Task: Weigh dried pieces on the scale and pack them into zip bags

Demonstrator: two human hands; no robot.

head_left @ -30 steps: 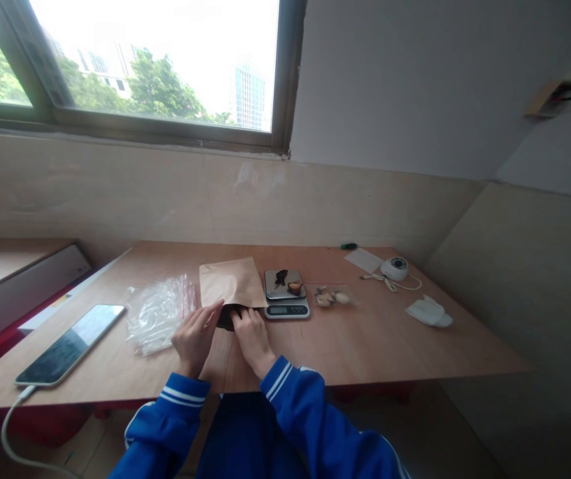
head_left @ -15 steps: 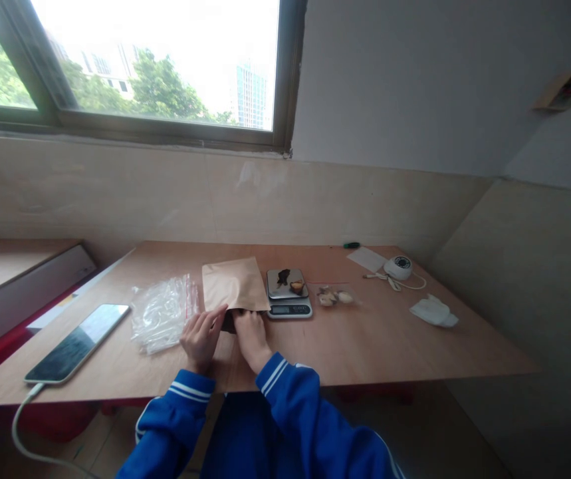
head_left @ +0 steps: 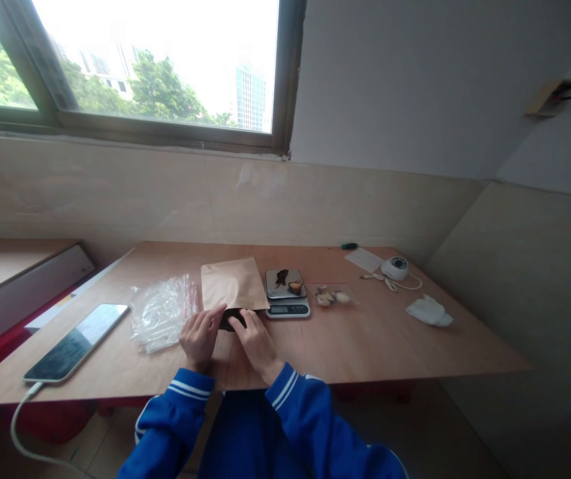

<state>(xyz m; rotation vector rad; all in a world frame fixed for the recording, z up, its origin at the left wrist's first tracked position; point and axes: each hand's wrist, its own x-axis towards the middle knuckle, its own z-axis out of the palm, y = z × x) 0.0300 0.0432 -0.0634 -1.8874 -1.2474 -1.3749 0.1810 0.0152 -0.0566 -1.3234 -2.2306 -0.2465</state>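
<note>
A brown kraft paper bag [head_left: 232,283] lies flat on the table, its mouth towards me and gaping on a dark inside. My left hand [head_left: 201,336] pinches the left side of the mouth between thumb and fingers. At the right side, my right hand [head_left: 258,340] is closed on the bag's edge, its thumb over the dark opening. Whatever is inside the bag is hidden. Just right of it stands a digital kitchen scale [head_left: 290,309], bearing a dark dried piece [head_left: 281,277] and a brownish chunk [head_left: 295,287].
A pile of clear plastic bags [head_left: 160,316] and a charging phone [head_left: 78,342] lie at left. Right of the scale is a clear zip bag [head_left: 334,296] with pale pieces. Farther right are a white dome camera [head_left: 395,267], crumpled tissue [head_left: 429,311] and a green-handled screwdriver [head_left: 349,246].
My right hand has drawn back out of the bag's mouth to its right edge, baring more of the dark opening. My left hand keeps its hold.
</note>
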